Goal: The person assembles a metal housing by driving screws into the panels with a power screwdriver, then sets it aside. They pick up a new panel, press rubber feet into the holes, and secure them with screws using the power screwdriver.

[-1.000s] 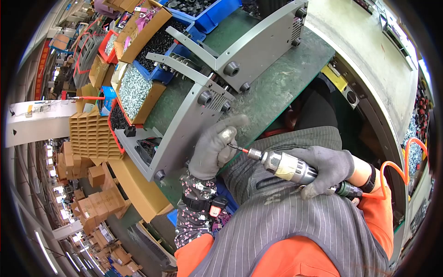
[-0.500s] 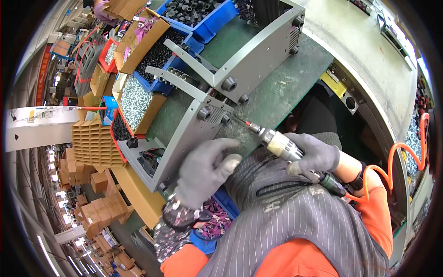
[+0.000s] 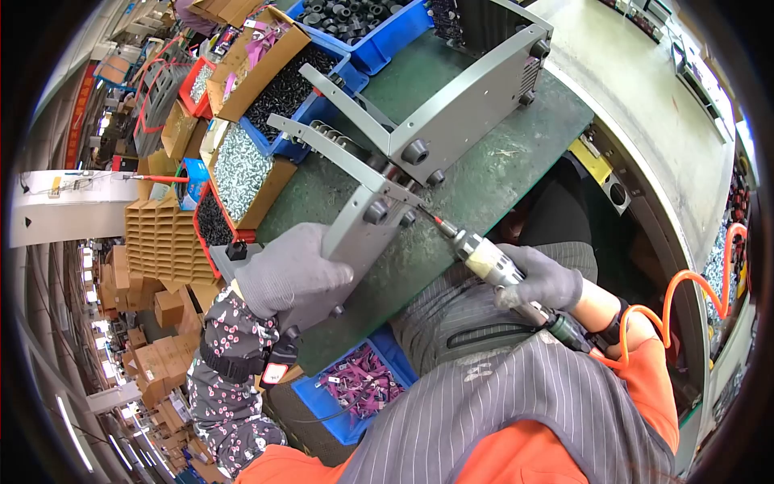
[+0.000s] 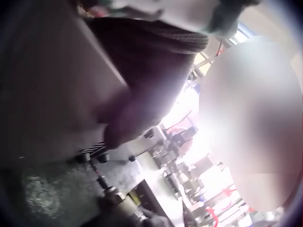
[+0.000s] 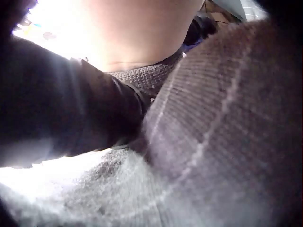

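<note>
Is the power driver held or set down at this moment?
Held: in the head view, the gloved right hand is curled around the driver.

Driver [image 3: 487, 261] in right fingers [image 3: 508, 298], left hand [image 3: 290, 270] gripping panel [image 3: 364, 244]

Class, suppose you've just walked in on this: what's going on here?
A gloved person is working at a green bench. The right hand grips a driver with an orange hose, its bit close to a black foot on the nearer grey housing; whether they touch is unclear. The left hand holds that housing by its edge. A second grey housing stands beside it, with silver screws in a box beyond.
</note>
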A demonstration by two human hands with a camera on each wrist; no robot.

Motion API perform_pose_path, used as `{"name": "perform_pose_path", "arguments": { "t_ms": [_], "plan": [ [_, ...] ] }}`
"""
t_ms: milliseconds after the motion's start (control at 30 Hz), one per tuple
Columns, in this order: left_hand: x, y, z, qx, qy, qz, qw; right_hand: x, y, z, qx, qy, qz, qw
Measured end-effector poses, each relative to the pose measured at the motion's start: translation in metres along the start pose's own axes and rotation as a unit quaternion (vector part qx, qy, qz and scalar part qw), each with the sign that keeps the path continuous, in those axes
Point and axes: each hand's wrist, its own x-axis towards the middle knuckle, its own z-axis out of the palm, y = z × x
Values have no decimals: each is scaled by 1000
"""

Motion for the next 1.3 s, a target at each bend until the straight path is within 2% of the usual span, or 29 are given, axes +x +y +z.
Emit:
{"name": "perform_pose_path", "arguments": {
  "t_ms": [100, 133, 200, 400, 467, 500, 567, 633, 667, 700, 733, 767, 833, 900, 967, 1033, 1067, 1100, 1133, 1167, 1200, 1233, 1267, 1300],
  "plan": [
    [-3, 7, 3, 16, -41, -26, 999, -7, 10, 3, -16, 13, -8, 1000],
    [-4, 11, 3, 8, -52, -39, 998, -8, 4, 3, -75, 11, 1, 997],
    [-3, 12, 2, 1, -60, -50, 997, -7, 3, 3, -95, 18, -6, 995],
    [1, 4, -2, -3, -70, -9, 997, -6, -5, 4, -117, 25, 1, 993],
    [3, -2, -4, 81, -79, 62, 992, -5, -5, 5, -134, 23, 10, 991],
    [3, -5, -3, 81, -77, 62, 992, -5, -3, 5, -127, 22, 7, 992],
    [2, -9, -2, 57, -60, 58, 995, -6, -4, 4, -123, 21, 0, 992],
    [-26, 16, -17, 143, 50, 76, 985, -13, -12, 2, -118, 29, 8, 993],
    [-33, -4, -37, 84, 101, 139, 982, -18, -18, 1, -55, 15, 35, 998],
    [-50, -3, -51, 15, 174, 144, 974, -22, -24, 0, -6, 5, 66, 998],
    [-56, -33, -79, -100, 223, 120, 962, -29, -29, -3, 55, 3, 119, 991],
    [-54, -72, -105, -213, 271, 100, 934, -34, -35, -4, 116, 10, 130, 985],
    [-44, -118, -124, -311, 391, 80, 863, -40, -43, -9, 83, 24, 126, 988],
    [-25, -196, -148, -342, 422, 89, 835, -45, -44, -12, 41, 49, 121, 991],
    [-6, -217, -141, -399, 512, 84, 756, -48, -46, -14, 8, 51, 118, 992],
    [26, -270, -149, -369, 567, 190, 711, -52, -57, -8, 25, 66, 121, 990],
    [35, -294, -160, -480, 530, 148, 683, -55, -62, -6, 46, 87, 130, 987],
    [27, -295, -163, -485, 524, 150, 684, -59, -68, -7, 44, 94, 133, 986],
    [19, -294, -160, -104, 586, 66, 801, -67, -71, -10, 42, 116, 139, 983],
    [16, -300, -156, 296, 548, -15, 782, -78, -72, -13, 42, 143, 147, 978],
    [17, -321, -163, 297, 580, 45, 757, -90, -66, -25, -4, 156, 145, 977],
    [29, -339, -170, 290, 606, 114, 732, -97, -79, -26, -3, 182, 178, 967],
    [29, -313, -165, 293, 628, 115, 711, -105, -84, -34, -85, 203, 201, 955],
    [73, -291, -162, 437, 575, 87, 687, -138, -79, -25, -19, 263, 187, 946]
  ]
}}
